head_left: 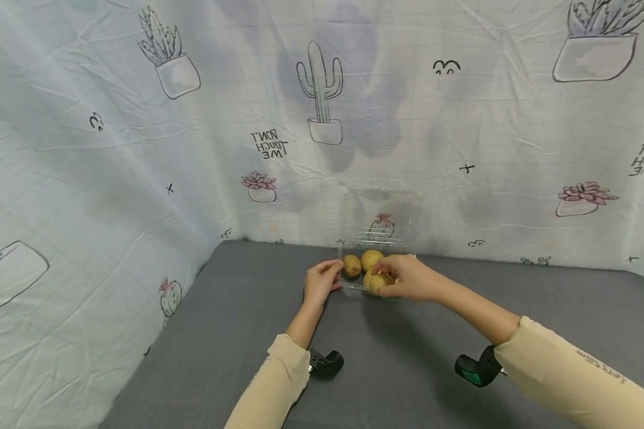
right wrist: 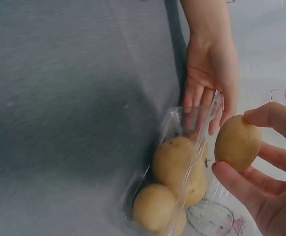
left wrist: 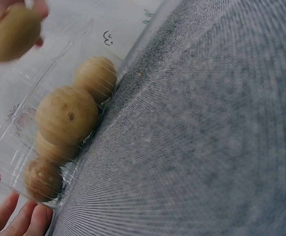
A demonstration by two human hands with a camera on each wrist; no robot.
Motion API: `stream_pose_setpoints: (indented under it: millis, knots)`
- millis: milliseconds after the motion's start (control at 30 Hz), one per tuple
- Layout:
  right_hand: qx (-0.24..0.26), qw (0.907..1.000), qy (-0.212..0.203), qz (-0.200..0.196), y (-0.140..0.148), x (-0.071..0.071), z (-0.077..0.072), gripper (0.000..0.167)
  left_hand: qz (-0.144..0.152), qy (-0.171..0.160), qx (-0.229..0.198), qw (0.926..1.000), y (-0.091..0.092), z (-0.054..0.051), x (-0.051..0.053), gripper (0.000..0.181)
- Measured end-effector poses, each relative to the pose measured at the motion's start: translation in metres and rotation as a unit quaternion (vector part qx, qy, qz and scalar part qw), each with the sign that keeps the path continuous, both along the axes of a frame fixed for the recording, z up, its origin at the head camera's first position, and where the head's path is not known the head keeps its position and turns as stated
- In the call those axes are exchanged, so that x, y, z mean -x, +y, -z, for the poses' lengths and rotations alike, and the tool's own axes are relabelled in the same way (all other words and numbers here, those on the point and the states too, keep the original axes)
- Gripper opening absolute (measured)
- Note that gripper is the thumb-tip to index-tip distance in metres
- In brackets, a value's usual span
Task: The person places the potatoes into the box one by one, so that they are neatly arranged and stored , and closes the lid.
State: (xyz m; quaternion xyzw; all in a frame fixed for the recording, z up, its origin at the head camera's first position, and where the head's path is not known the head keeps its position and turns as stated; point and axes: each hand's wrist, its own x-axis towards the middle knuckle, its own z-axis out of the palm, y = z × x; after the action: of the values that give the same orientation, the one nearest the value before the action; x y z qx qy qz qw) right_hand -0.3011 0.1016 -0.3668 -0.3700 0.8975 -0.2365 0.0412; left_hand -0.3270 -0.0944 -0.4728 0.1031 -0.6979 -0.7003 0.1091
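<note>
A clear plastic clamshell box [head_left: 349,289] stands at the back of the table with its lid [head_left: 356,208] raised against the curtain. Several yellow potatoes [left wrist: 67,115] lie in its base, seen through the wall in the left wrist view. My left hand [head_left: 320,283] grips the box's left side, the thumb at the rim and the fingers along the outer wall. Above the box, my right hand [head_left: 410,278] holds one potato [right wrist: 238,142] between thumb and fingertips. In the right wrist view this potato is apart from those below.
A grey cloth-covered table [head_left: 236,333] spreads in front of the box. Behind and to the left hangs a pale curtain [head_left: 220,107] printed with cacti. Black devices [head_left: 327,364] show at both forearms by the beige sleeves [head_left: 276,381].
</note>
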Motion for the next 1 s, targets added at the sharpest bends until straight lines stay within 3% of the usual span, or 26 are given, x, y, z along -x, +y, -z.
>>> stream_pose_setpoints:
  millis: [333, 633, 1000]
  knots:
    - [0.004, 0.9993, 0.002, 0.038, -0.030, 0.021, 0.005, 0.030, 0.005, -0.001, -0.010, 0.9999, 0.000, -0.001, 0.000, 0.026]
    - [-0.010, 0.9989, 0.011, 0.043, -0.042, 0.033, 0.019, 0.031, 0.005, 0.008, -0.007, 0.9999, 0.000, 0.000, 0.000, 0.025]
    - [-0.053, 0.9980, 0.022, -0.027, -0.055, 0.044, 0.020, 0.033, 0.005, 0.011, 0.008, 0.9999, -0.002, 0.001, 0.000, 0.025]
